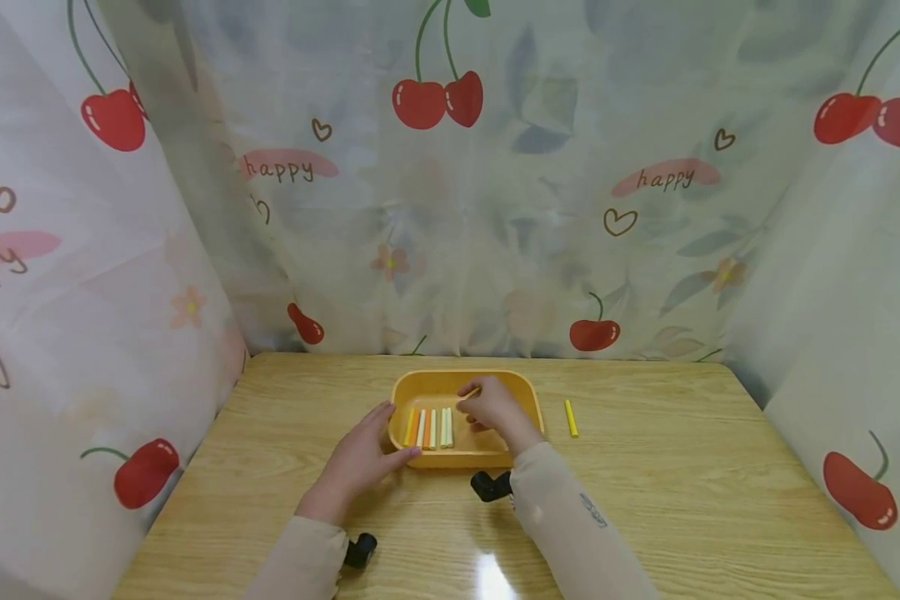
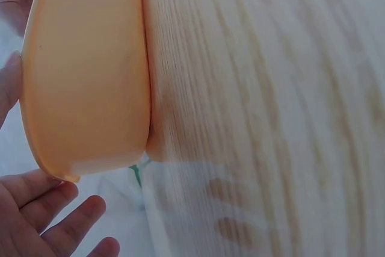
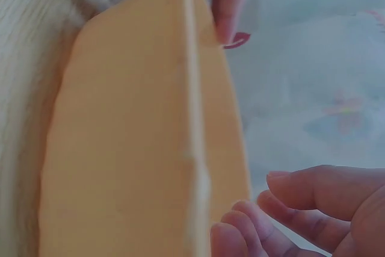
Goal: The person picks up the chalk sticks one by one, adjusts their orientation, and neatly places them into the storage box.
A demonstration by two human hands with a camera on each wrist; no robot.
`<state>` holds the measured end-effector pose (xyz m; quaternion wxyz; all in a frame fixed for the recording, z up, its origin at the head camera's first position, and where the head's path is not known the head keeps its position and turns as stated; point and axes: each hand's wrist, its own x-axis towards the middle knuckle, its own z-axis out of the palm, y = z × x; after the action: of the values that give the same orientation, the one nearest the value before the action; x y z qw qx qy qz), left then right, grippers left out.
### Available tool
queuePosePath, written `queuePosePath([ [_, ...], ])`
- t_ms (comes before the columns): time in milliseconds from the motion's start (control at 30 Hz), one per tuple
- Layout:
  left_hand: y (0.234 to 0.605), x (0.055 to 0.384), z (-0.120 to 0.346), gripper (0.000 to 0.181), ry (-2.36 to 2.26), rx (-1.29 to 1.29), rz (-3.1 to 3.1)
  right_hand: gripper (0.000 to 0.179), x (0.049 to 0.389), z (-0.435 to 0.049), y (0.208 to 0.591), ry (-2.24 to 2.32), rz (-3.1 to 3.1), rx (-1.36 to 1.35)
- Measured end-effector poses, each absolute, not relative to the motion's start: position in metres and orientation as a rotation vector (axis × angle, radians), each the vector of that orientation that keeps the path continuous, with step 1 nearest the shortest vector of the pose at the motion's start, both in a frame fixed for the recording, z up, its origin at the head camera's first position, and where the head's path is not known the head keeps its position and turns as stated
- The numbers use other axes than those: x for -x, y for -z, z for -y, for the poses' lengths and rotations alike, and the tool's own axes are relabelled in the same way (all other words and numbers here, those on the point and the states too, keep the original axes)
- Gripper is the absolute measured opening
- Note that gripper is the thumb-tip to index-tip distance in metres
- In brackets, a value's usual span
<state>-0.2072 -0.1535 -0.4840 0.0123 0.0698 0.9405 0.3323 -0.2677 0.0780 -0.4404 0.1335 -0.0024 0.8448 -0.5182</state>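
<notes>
An orange-yellow plastic tray (image 1: 457, 459) stands on the table, with several chalk sticks (image 1: 428, 428) in yellow, orange, white and pale tones lying side by side in its left half. My left hand (image 1: 360, 458) rests at the tray's left end, thumb on the near rim and fingers spread at the left rim; the left wrist view shows its fingers (image 2: 57, 209) fairly straight. Over the tray's right half is my right hand (image 1: 491, 408), fingers loosely bent. Nothing shows between its thumb and fingers (image 3: 325, 191) in the right wrist view.
One yellow chalk stick (image 1: 572, 418) lies on the wooden table (image 1: 667, 467) just right of the tray. Curtains (image 1: 457, 250) with cherry prints enclose the table at the back and both sides. A black wrist mount (image 1: 490, 486) sits by the right sleeve.
</notes>
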Motion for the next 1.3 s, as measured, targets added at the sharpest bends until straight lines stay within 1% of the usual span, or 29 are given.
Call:
queuePosePath([
  [333,0.483,0.206,0.154,0.093,-1.047,-0.247,-2.936,0.022,0.257,-0.089,0.418,1.528,-2.493,0.074],
  [700,0.485,0.207,0.155,0.093,-1.029,-0.277,-2.95,0.022,0.243,-0.107,0.398,1.511,-2.582,0.152],
  [933,0.483,0.206,0.155,0.093,-1.03,-0.28,-2.954,0.02,0.234,-0.124,0.388,1.537,-2.635,0.128],
  [1300,0.482,0.206,0.155,0.093,-1.026,-0.29,-2.954,0.025,0.227,-0.154,0.384,1.491,-2.714,0.074],
])
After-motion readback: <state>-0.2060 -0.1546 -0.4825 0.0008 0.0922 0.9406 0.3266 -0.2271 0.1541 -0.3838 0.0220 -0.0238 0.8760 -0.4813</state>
